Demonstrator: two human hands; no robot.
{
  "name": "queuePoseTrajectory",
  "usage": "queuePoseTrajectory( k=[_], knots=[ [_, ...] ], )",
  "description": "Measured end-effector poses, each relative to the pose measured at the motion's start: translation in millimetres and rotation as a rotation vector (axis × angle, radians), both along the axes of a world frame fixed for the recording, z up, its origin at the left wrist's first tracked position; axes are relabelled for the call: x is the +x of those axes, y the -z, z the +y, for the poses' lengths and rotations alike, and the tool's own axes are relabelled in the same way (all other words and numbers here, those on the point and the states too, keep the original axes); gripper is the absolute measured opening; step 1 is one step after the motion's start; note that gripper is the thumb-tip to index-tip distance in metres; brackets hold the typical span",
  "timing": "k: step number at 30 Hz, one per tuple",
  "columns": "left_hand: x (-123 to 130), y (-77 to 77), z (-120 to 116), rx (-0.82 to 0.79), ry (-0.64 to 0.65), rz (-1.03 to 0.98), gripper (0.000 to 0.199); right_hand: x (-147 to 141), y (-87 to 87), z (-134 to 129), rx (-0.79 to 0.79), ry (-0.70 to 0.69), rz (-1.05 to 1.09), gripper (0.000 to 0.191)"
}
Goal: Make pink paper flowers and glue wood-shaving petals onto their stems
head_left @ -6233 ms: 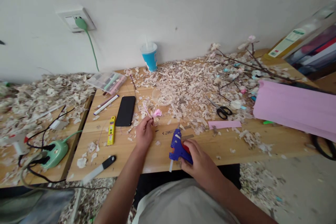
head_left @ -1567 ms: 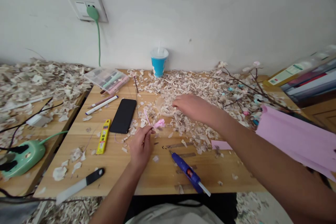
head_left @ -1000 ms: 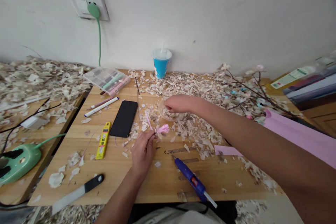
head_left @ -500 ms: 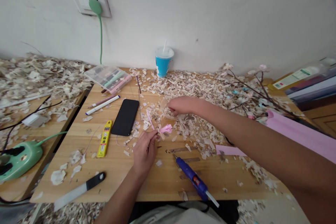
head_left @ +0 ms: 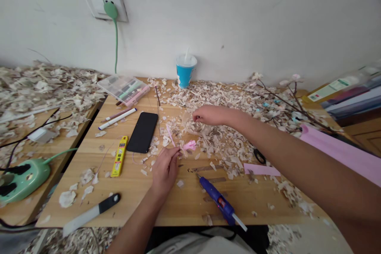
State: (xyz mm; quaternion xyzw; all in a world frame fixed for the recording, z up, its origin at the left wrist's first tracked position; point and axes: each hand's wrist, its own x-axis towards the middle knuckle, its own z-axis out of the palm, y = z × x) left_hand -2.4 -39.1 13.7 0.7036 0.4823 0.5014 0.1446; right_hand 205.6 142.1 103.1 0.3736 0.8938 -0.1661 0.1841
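Note:
My left hand (head_left: 165, 166) pinches the stem end of a small pink paper flower (head_left: 189, 145), whose petals point right. Over a clear round dish (head_left: 190, 127) of pale flakes, my right hand (head_left: 205, 116) is closed with its fingertips together; whatever they hold is too small to make out. A thin pink strip (head_left: 170, 135) lies just above my left hand. The blue glue gun (head_left: 218, 200) rests below, its tip toward my left hand. Pale dried flakes (head_left: 226, 99) cover much of the back of the table.
A black phone (head_left: 143, 132), yellow box (head_left: 119, 156), markers (head_left: 117, 119) and scraper (head_left: 91, 214) lie left. A blue cup (head_left: 185, 72) stands by the wall. Right are branches (head_left: 297, 107), pink paper (head_left: 339, 151) and black scissors handles (head_left: 259, 156). A green power strip (head_left: 26, 180) sits far left.
My right hand has risen slightly from the dish, showing more of the flakes in it. My left hand still holds the pink flower in nearly the same place. The scissors handle shows more.

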Motion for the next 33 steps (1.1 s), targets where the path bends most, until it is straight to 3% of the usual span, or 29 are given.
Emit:
queuePoseTrajectory(
  k=[7, 17, 25, 33],
  knots=[
    [1, -1.3, 0, 0.019, 0.023, -0.006, 0.019, -8, 13.5, -10, 0.125, -0.023, -0.184, 0.031],
    [0, -2.5, -2, 0.001, 0.028, 0.018, 0.018, -9, 15.9, -14, 0.167, -0.099, -0.18, 0.029],
    [-1, 0.1, -2, -0.028, 0.026, -0.036, 0.02, -4, 11.3, -11, 0.141, -0.016, -0.077, 0.027],
    [-1, 6.0, 1, -0.132, -0.058, -0.156, 0.019, 1, 17.8, -17, 0.108, 0.212, 0.107, 0.03]
  ],
)
